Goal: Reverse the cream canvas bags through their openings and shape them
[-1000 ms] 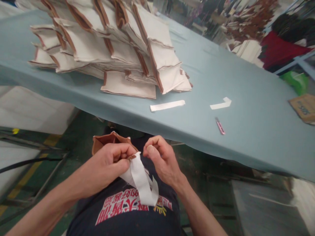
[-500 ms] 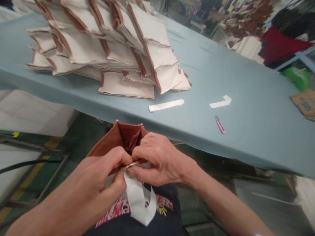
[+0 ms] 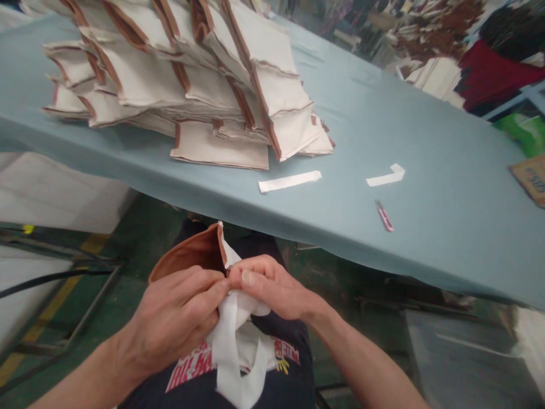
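Observation:
A cloth bag (image 3: 187, 254) with a brown lining and white outside is held over my lap. My left hand (image 3: 183, 318) is closed on its rim, fingertips pinching the edge. Right against it, my right hand (image 3: 272, 284) pinches the same rim, thumb on top. A white fabric strap (image 3: 227, 346) hangs from the rim in a loop below my fingers, over a dark apron (image 3: 187, 392) with red and white print. The exact spot between my fingertips is hidden.
A blue-covered table (image 3: 426, 227) lies ahead. On it are a pile of white bags with brown edging (image 3: 204, 96), a white strip (image 3: 289, 182), a folded white strip (image 3: 385, 176) and small pink-handled snips (image 3: 384, 217). A cardboard piece (image 3: 530, 179) sits at far right.
The bag's opening has turned and narrowed, its white side now showing at the right. Both hands have shifted their pinch along the rim, and the strap loop hangs lower.

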A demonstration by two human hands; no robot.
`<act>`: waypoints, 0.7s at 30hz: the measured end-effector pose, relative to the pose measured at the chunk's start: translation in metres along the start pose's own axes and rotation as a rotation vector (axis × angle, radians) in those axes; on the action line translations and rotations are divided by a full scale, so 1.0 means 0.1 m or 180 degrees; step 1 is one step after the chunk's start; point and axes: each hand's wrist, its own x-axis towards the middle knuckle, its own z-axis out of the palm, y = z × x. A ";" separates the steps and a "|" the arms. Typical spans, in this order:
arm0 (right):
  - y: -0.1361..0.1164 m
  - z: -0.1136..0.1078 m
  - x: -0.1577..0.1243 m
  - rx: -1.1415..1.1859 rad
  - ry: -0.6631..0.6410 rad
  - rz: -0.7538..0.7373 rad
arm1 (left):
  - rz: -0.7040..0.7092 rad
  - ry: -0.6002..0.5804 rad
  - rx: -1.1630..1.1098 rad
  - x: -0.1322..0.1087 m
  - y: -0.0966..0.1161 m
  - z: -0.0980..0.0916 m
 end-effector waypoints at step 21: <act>-0.49 0.01 -0.25 -0.3005 -0.0063 -0.1390 | -0.0613 -0.0923 -0.1096 0.41 0.13 -0.45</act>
